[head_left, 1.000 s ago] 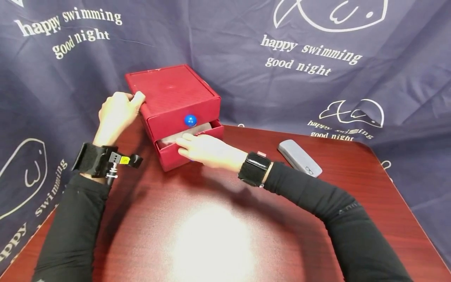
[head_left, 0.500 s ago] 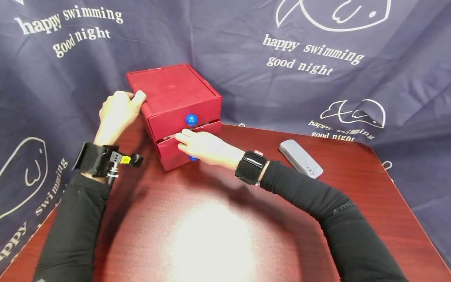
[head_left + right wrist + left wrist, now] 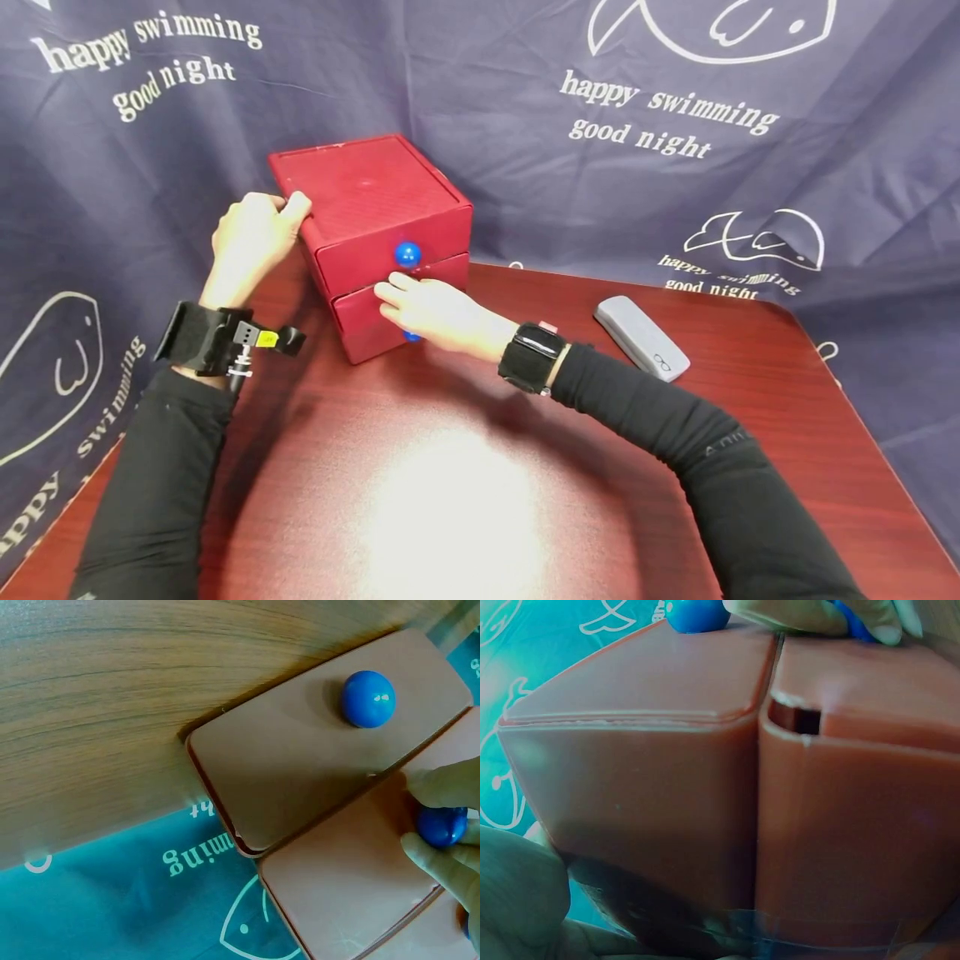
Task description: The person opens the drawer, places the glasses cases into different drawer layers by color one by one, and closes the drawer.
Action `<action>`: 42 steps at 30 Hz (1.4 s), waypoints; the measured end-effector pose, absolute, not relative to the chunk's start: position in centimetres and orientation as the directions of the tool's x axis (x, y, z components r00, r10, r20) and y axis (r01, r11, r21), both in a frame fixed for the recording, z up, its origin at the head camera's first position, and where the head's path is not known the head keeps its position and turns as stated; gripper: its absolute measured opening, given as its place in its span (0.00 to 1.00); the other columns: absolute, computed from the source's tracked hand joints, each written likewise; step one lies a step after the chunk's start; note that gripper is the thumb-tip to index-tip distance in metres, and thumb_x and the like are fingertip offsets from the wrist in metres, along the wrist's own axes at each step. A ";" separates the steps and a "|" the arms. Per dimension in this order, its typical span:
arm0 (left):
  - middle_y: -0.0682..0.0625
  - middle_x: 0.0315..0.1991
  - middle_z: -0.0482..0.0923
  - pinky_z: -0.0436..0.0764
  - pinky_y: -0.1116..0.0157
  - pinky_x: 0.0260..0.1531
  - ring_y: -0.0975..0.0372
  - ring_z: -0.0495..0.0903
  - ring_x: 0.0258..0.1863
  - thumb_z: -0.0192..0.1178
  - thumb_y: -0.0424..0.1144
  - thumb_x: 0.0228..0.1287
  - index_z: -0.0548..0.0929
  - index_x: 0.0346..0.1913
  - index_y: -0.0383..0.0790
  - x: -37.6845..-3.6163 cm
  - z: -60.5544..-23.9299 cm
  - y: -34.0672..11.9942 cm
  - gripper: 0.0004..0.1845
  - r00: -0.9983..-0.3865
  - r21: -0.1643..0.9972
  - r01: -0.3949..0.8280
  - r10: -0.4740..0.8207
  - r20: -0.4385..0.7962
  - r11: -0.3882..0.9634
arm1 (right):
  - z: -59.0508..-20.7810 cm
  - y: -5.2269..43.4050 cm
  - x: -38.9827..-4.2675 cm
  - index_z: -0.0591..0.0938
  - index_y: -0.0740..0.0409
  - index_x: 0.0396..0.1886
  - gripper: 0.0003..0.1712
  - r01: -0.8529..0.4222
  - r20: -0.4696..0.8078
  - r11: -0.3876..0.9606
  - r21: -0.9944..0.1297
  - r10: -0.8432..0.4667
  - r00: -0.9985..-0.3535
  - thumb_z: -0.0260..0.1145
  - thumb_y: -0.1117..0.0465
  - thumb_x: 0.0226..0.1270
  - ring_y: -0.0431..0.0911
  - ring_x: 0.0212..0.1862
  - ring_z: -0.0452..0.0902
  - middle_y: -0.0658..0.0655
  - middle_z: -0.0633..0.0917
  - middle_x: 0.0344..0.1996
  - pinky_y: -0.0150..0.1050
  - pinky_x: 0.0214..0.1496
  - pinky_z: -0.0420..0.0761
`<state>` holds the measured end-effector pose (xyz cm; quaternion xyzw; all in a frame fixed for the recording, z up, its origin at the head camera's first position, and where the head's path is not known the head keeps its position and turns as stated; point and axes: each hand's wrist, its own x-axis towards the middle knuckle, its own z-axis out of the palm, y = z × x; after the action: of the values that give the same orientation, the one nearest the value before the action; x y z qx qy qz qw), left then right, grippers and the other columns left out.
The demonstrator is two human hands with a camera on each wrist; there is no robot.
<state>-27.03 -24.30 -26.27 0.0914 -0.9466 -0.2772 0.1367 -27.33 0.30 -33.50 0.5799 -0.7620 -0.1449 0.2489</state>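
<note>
Red plastic fills the left wrist view almost wholly, so of the left hand (image 3: 251, 236) only a blurred edge shows there. From the head view its grip is curled against the left side of the red drawer box (image 3: 367, 208), thumb lying on the top edge. The right hand (image 3: 438, 312) covers most of the lower drawer (image 3: 360, 321) front; its fingers (image 3: 442, 787) pinch the lower blue knob (image 3: 441, 826), half hidden between them. The upper blue knob (image 3: 407, 254) stands bare above. The box sits at the far left of the dark wood surface (image 3: 450, 500), against a navy printed cloth (image 3: 675, 125). A grey glasses case (image 3: 641, 337) lies well apart to the right.
</note>
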 end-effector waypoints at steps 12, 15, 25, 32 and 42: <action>0.28 0.49 0.82 0.73 0.38 0.45 0.34 0.78 0.51 0.36 0.57 0.69 0.84 0.42 0.33 -26.8 -25.5 -24.2 0.33 -0.947 0.538 -0.106 -0.250 0.202 0.836 | -33.6 0.8 -27.4 0.83 0.58 0.53 0.19 -0.822 0.271 0.299 0.485 -0.945 -0.183 0.71 0.63 0.61 0.49 0.57 0.72 0.56 0.81 0.55 0.36 0.41 0.81; 0.28 0.50 0.81 0.73 0.38 0.45 0.34 0.78 0.51 0.36 0.57 0.69 0.84 0.42 0.34 -26.8 -25.5 -24.2 0.33 -0.952 0.533 -0.107 -0.242 0.189 0.839 | -33.9 1.0 -27.4 0.82 0.58 0.52 0.18 -0.821 0.273 0.296 0.488 -0.945 -0.178 0.70 0.63 0.61 0.50 0.56 0.72 0.57 0.81 0.54 0.36 0.43 0.80; 0.30 0.40 0.81 0.72 0.44 0.38 0.37 0.78 0.42 0.38 0.56 0.69 0.83 0.35 0.33 -26.9 -25.5 -24.2 0.30 -0.957 0.519 -0.087 -0.215 0.193 0.850 | -34.4 1.9 -26.6 0.82 0.57 0.48 0.13 -0.781 0.296 0.329 0.531 -0.936 -0.193 0.68 0.61 0.63 0.50 0.53 0.72 0.57 0.80 0.54 0.36 0.46 0.78; 0.37 0.25 0.76 0.67 0.53 0.31 0.44 0.73 0.34 0.42 0.56 0.67 0.77 0.21 0.39 -27.0 -25.2 -24.3 0.28 -0.967 0.513 -0.062 -0.178 0.180 0.856 | -33.9 2.8 -25.4 0.82 0.55 0.52 0.20 -0.791 0.257 0.367 0.490 -0.928 -0.271 0.71 0.56 0.62 0.53 0.60 0.72 0.58 0.79 0.59 0.37 0.53 0.80; 0.55 0.14 0.82 0.69 0.59 0.30 0.61 0.80 0.21 0.43 0.53 0.67 0.84 0.21 0.40 -27.4 -24.2 -25.0 0.28 -0.990 0.512 -0.023 -0.089 0.105 0.859 | -34.1 3.9 -24.3 0.81 0.55 0.56 0.20 -0.835 0.177 0.305 0.458 -0.952 -0.250 0.67 0.55 0.67 0.56 0.68 0.72 0.60 0.79 0.66 0.45 0.70 0.72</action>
<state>-27.38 -25.01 -24.21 0.0289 -0.9620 -0.2642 0.0627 -24.31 3.86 -34.12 0.5736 -0.7788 -0.1366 0.2140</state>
